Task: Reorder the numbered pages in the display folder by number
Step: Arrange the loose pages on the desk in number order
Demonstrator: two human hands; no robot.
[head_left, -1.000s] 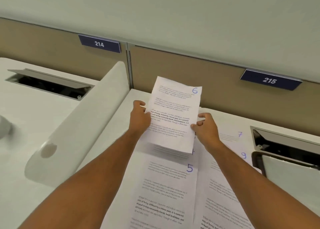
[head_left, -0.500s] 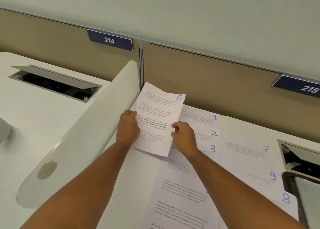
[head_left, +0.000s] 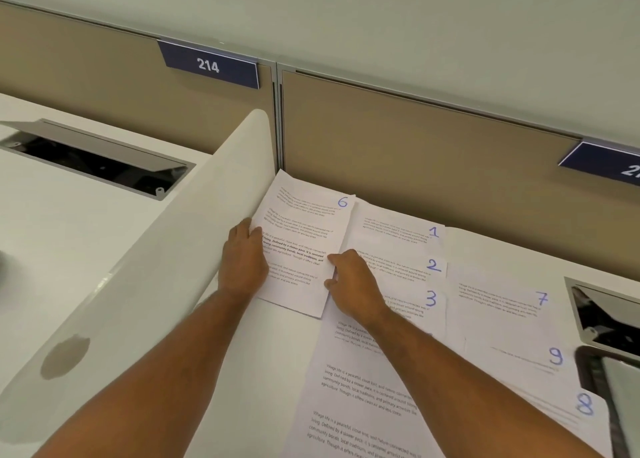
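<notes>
Page 6 (head_left: pixel 304 229) lies nearly flat at the far left of the desk, against the white divider. My left hand (head_left: pixel 242 260) holds its left edge, and my right hand (head_left: pixel 349 281) pinches its right edge. To the right, pages 1 (head_left: pixel 398 229), 2 (head_left: pixel 412 267) and 3 (head_left: pixel 415 302) lie overlapped in a column. Pages 7 (head_left: pixel 502 302), 9 (head_left: pixel 526 353) and 8 (head_left: pixel 568 405) lie overlapped further right. Another printed page (head_left: pixel 356 398) lies below my right arm, its number hidden. The dark display folder (head_left: pixel 602 381) shows at the right edge.
A curved white divider (head_left: pixel 145 277) borders the desk (head_left: pixel 263 371) on the left. A tan partition (head_left: pixel 415 153) with the sign 214 (head_left: pixel 207 64) runs along the back. Open cable hatches sit at the left (head_left: pixel 93 160) and at the right (head_left: pixel 606 315).
Both hands carried page 6 from mid-air to the left and down onto the desk beside the divider. The view shifted left, bringing pages 1, 2, 3 and 8 into sight.
</notes>
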